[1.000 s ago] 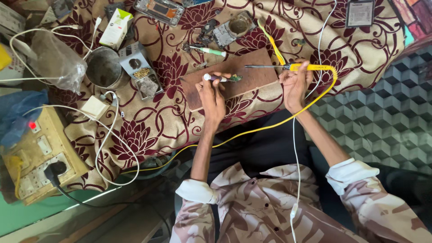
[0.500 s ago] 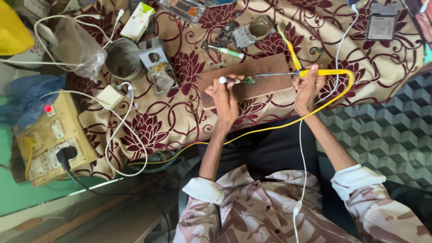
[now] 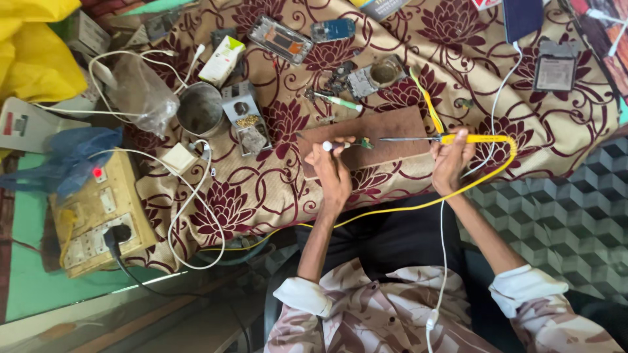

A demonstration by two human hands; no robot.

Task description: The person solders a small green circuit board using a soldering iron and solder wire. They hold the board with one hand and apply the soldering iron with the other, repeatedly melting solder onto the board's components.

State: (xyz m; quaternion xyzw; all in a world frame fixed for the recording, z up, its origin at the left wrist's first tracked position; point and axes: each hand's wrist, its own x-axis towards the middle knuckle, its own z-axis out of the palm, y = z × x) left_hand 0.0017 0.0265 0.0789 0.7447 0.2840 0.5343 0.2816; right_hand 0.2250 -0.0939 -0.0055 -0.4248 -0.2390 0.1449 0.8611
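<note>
My right hand (image 3: 451, 160) grips a yellow-handled soldering iron (image 3: 481, 138), its metal tip pointing left over a brown wooden board (image 3: 386, 127). My left hand (image 3: 332, 168) holds a thin white-ended tool (image 3: 335, 145) against a small green part (image 3: 365, 142) lying on that board. The iron's tip ends just right of the green part. A yellow cord (image 3: 392, 208) runs from the iron across my lap.
A floral cloth (image 3: 275, 189) covers the worktop. On it lie phone parts (image 3: 281, 39), a metal cup (image 3: 199, 110), a small screwdriver (image 3: 340, 100) and white cables (image 3: 196, 216). A yellow socket box (image 3: 98, 216) sits at left, a yellow bag (image 3: 36, 52) at top left.
The view has shifted, so everything sits further right and lower in frame. Both hands stay on the board with the iron and thin tool, barely moved relative to it.
</note>
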